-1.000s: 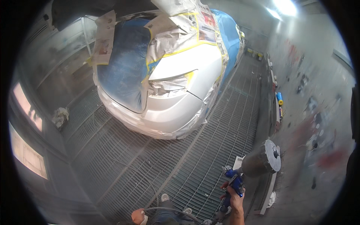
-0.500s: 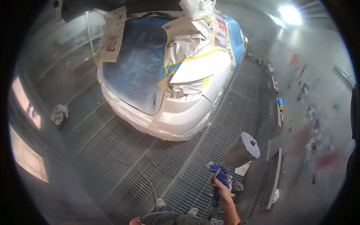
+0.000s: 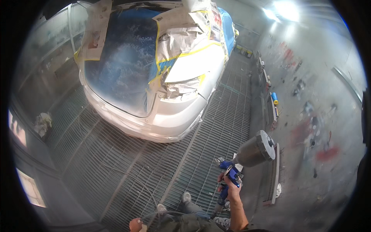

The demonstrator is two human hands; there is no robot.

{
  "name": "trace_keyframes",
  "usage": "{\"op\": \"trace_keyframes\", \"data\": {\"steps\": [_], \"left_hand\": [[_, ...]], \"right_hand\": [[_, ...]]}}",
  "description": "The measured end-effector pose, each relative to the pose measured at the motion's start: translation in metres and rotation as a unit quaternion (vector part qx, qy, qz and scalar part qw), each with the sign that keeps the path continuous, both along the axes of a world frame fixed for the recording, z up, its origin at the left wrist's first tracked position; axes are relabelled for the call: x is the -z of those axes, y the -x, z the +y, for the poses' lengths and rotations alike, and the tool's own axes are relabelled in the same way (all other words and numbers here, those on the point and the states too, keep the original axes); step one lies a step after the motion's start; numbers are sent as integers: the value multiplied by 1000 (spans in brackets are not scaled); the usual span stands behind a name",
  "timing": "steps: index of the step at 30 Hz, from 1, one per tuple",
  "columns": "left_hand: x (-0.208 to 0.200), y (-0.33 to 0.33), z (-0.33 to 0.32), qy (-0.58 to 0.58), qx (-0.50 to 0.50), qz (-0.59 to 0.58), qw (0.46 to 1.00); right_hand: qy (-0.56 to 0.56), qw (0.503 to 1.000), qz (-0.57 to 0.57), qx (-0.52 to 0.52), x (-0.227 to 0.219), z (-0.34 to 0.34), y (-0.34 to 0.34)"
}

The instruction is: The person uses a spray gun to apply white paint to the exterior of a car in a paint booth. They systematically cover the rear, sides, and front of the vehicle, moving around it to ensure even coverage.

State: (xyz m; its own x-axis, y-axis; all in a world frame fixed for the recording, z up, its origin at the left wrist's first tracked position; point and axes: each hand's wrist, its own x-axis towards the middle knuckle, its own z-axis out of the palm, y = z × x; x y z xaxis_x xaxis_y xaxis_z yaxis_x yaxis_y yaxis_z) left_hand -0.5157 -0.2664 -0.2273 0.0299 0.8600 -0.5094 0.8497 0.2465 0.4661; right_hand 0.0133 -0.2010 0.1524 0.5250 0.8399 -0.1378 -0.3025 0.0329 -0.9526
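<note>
My right hand (image 3: 232,189) is wrapped round the grip of a blue spray gun (image 3: 234,176) with a grey cup (image 3: 253,150) on top. Its nozzle points left, well short of the car. Low in the picture, my left hand (image 3: 135,224) is closed on a thin grey air hose (image 3: 162,213), which loops across in front of my body. Ahead stands a white car (image 3: 177,118), seen at its rear corner. Blue masking film (image 3: 123,65) covers its back opening; newspaper sheets (image 3: 181,42) edged with yellow tape cover parts of its side and roof.
The floor is metal grating (image 3: 127,166), with more hose lying on it. Along the stained right wall runs a ledge (image 3: 275,174) with a blue-and-yellow roll (image 3: 274,98) farther back. A crumpled white bundle (image 3: 43,124) lies at the left wall. A bright lamp (image 3: 286,11) shines at upper right.
My view has shifted, so the car appears farther left. One foot has come forward. The spray gun sits slightly higher and farther right, its cup tilted more; my left hand shows more fully.
</note>
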Motion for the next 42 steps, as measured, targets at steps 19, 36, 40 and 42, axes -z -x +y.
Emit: {"op": "trace_keyframes", "data": {"steps": [19,36,40,42], "left_hand": [[-96,-145,-18,-76,-196,8,978],[-73,-55,-65,5,-441,29,897],[-60,29,-58,43,-485,23,873],[-65,74,-48,58,-507,17,860]], "right_hand": [[11,999,4,40,55,150,-96],[89,980,-101,-145,141,264,173],[124,981,-93,-114,153,303,270],[91,983,-100,-124,151,321,313]]}}
